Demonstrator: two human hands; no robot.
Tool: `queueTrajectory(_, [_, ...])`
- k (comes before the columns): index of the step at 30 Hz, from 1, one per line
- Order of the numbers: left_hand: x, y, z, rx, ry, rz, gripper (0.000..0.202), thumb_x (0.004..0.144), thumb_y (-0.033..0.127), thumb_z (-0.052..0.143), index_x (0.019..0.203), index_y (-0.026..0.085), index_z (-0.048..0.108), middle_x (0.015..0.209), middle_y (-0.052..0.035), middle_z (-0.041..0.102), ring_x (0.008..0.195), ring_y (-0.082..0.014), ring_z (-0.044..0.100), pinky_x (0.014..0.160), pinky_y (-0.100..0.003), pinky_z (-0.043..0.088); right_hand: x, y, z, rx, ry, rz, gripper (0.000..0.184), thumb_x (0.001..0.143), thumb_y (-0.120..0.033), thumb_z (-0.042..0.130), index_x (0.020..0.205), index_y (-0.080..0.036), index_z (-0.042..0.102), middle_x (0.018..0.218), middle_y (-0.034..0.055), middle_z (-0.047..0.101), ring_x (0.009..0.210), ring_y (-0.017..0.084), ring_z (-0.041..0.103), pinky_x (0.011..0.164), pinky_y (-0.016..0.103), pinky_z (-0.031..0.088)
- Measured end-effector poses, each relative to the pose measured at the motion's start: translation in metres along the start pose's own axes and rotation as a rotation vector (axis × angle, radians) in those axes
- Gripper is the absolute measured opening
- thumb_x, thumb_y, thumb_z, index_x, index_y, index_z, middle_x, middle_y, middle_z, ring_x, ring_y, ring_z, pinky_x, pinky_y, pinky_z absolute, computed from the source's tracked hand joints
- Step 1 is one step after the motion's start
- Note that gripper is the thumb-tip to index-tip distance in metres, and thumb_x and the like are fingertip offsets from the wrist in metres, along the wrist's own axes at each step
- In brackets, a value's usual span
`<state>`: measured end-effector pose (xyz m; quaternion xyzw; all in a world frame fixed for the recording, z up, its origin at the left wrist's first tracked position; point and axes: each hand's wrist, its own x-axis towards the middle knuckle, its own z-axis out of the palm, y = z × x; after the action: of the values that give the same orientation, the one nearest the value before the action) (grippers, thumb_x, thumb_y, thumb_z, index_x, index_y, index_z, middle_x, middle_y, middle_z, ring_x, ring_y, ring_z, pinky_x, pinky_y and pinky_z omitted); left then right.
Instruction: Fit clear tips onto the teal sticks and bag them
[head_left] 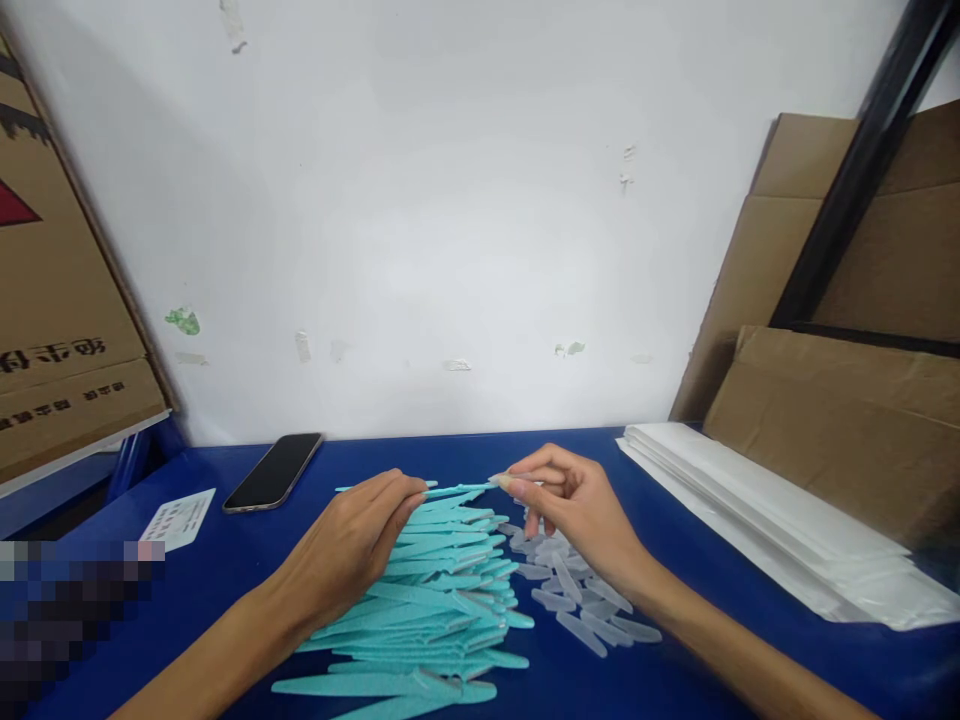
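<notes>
A heap of slim turquoise eyebrow razors (442,600) lies in front of me on the blue table. My left hand (367,530) is closed on the handle of one razor (454,490) above the far end of the heap. Its tip points right, to where my right hand (562,495) pinches a small translucent cap (501,482) between thumb and fingers. Cap and razor tip meet there; how far the cap covers the tip I cannot tell. Beneath and beside my right hand is a loose pile of translucent plastic caps (566,580).
A black phone (275,472) and a printed card (180,520) lie on the left of the blue table (585,680). White folded sheets (765,520) are stacked on the right. Cardboard (840,420) leans at the right, a carton (67,300) stands left, and a white wall (450,220) rises behind.
</notes>
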<state>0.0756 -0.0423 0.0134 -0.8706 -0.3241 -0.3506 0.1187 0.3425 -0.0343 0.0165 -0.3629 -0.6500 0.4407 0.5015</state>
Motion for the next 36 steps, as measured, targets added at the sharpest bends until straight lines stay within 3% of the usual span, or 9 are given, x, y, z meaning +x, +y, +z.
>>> queueTrajectory(6, [-0.002, 0.006, 0.002, 0.065, 0.011, 0.012, 0.023, 0.109, 0.024, 0.037, 0.112, 0.018, 0.058, 0.088, -0.0028, 0.067, 0.076, -0.0163, 0.065, 0.067, -0.027, 0.05, -0.001, -0.006, -0.001, -0.01, -0.019, 0.001, 0.027, 0.083, -0.046, 0.078, 0.088, -0.02, 0.072, 0.074, 0.0027, 0.076, 0.046, 0.01, 0.064, 0.043, 0.02, 0.042])
queueTrajectory(12, [-0.003, 0.003, 0.004, 0.102, 0.018, 0.021, 0.022, 0.109, 0.023, 0.037, 0.114, 0.017, 0.057, 0.091, -0.0044, 0.068, 0.079, -0.018, 0.067, 0.069, -0.029, 0.054, -0.001, -0.006, -0.003, 0.008, 0.044, -0.007, 0.028, 0.084, -0.046, 0.077, 0.091, -0.02, 0.071, 0.079, 0.0043, 0.078, 0.045, 0.01, 0.063, 0.043, 0.02, 0.041])
queueTrajectory(16, [-0.003, 0.003, 0.003, 0.107, 0.023, 0.012, 0.022, 0.108, 0.023, 0.037, 0.113, 0.017, 0.058, 0.092, -0.0048, 0.069, 0.08, -0.0187, 0.068, 0.071, -0.03, 0.055, -0.002, -0.007, -0.002, -0.018, 0.006, -0.007, 0.028, 0.083, -0.046, 0.078, 0.088, -0.02, 0.071, 0.071, 0.0018, 0.075, 0.044, 0.011, 0.063, 0.042, 0.021, 0.041])
queueTrajectory(27, [-0.003, 0.006, 0.004, 0.151, 0.057, 0.035, 0.022, 0.109, 0.023, 0.037, 0.114, 0.018, 0.058, 0.092, -0.0046, 0.071, 0.079, -0.0192, 0.069, 0.069, -0.03, 0.054, -0.003, -0.008, -0.001, -0.043, -0.002, -0.009, 0.029, 0.083, -0.048, 0.077, 0.089, -0.02, 0.071, 0.084, 0.0058, 0.078, 0.044, 0.011, 0.063, 0.042, 0.023, 0.045])
queueTrajectory(36, [0.001, 0.014, 0.001, 0.164, 0.073, 0.066, 0.024, 0.109, 0.021, 0.035, 0.108, 0.017, 0.059, 0.084, -0.0032, 0.07, 0.071, -0.0173, 0.068, 0.064, -0.029, 0.054, -0.005, -0.008, 0.003, -0.065, -0.035, -0.012, 0.024, 0.082, -0.044, 0.079, 0.089, -0.021, 0.077, 0.065, 0.001, 0.072, 0.045, 0.012, 0.062, 0.044, 0.023, 0.046])
